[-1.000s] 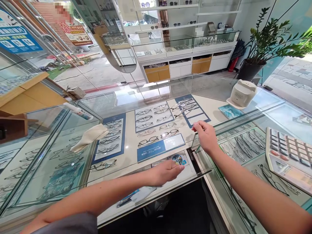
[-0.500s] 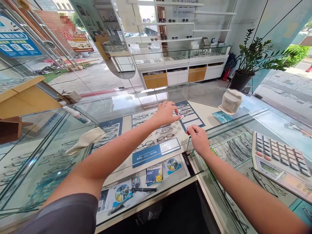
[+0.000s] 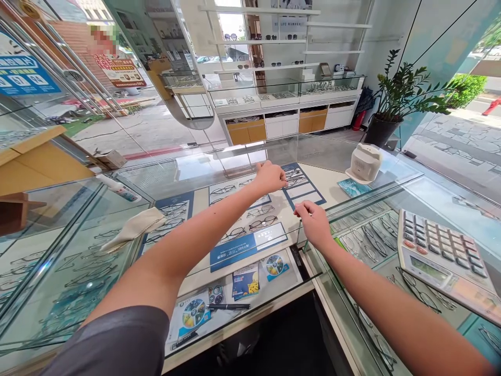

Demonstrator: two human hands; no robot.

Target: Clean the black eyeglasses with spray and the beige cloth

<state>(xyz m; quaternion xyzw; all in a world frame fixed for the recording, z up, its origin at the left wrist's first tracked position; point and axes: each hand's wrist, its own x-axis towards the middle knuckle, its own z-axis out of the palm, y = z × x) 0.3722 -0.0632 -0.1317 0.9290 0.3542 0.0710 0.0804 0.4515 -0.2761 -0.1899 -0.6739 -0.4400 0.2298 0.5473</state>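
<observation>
My left hand (image 3: 271,176) is over the glass showcase, its fingers curled together above the trays of eyeglasses; what it holds, if anything, is hidden. Lower and to the right, my right hand (image 3: 313,222) has its thumb and fingers pinched at the showcase's edge, and anything between them is too small to make out. Two pairs of glasses (image 3: 263,222) lie near a blue and white card (image 3: 248,246), below my left forearm. Beyond my right hand is a blue-bordered tray (image 3: 304,189) with several glasses at its far end.
A beige cloth (image 3: 135,228) and a white bottle (image 3: 118,188) rest on the glass at the left. To the right are a large calculator (image 3: 446,256), a cream-coloured device (image 3: 365,163) and a teal card (image 3: 354,187). A black pen (image 3: 229,306) lies near the front edge.
My left hand's fingers have curled in from a spread reach, near the same spot. My right hand keeps its pinch. The whole view has shifted slightly.
</observation>
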